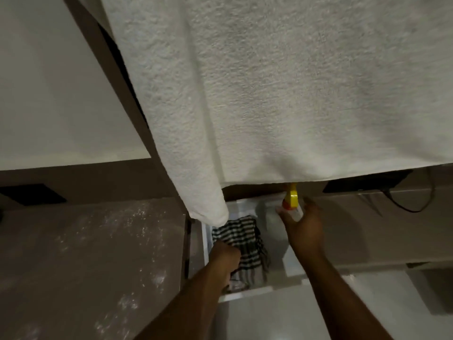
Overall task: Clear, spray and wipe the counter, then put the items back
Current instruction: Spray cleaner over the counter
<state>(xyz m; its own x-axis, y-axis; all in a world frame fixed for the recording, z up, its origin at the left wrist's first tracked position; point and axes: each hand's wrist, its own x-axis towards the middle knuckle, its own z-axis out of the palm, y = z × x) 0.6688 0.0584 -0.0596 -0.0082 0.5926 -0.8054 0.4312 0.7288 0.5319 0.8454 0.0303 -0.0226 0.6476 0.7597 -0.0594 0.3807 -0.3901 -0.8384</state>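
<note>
A large white towel [282,94] hangs in front of the camera and hides the top and middle of the view. Below it an open white drawer [247,292] shows. My left hand [224,262] reaches into the drawer and grips a black-and-white checked cloth [245,239]. My right hand [302,225] is at the drawer's far right side with its fingers around a spray bottle [291,200] that has a yellow trigger head; the bottle's body is mostly hidden by the hand and the towel.
A brown counter [85,253] dusted with white powder lies to the left of the drawer. A white cabinet panel [49,94] rises at upper left. At the far right a black cable [404,207] runs over a pale surface.
</note>
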